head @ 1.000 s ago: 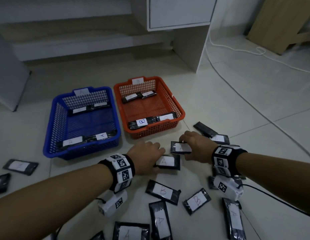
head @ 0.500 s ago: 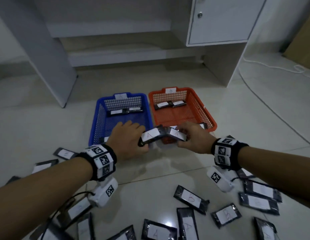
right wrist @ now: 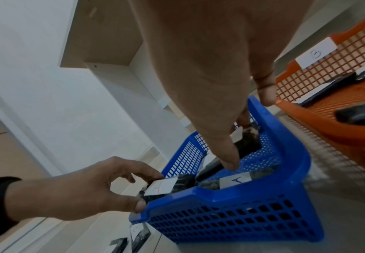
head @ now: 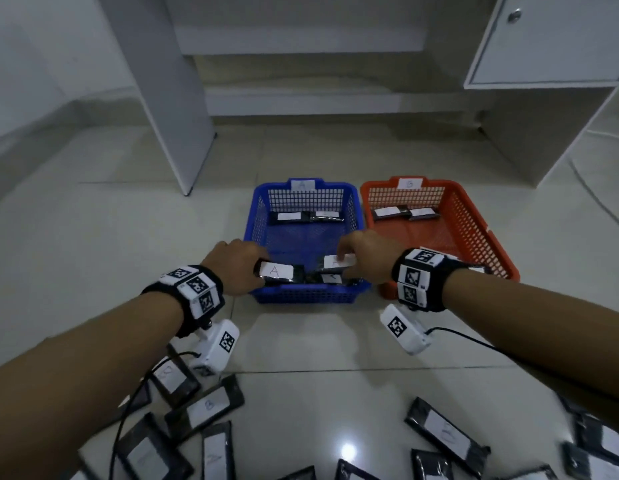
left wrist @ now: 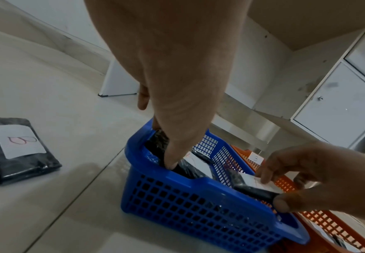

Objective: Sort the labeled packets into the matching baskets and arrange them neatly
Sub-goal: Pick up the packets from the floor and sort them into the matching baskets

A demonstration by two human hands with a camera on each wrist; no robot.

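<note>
Both hands (head: 235, 265) (head: 366, 258) have carried A packets (head: 278, 271) into blue basket (head: 301, 294).

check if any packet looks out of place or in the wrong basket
Nothing stands out. Both held packets read A and are over the blue basket tagged A. Many packets lie scattered unsorted on the floor. Labels on packets already inside are mostly unreadable.
</note>
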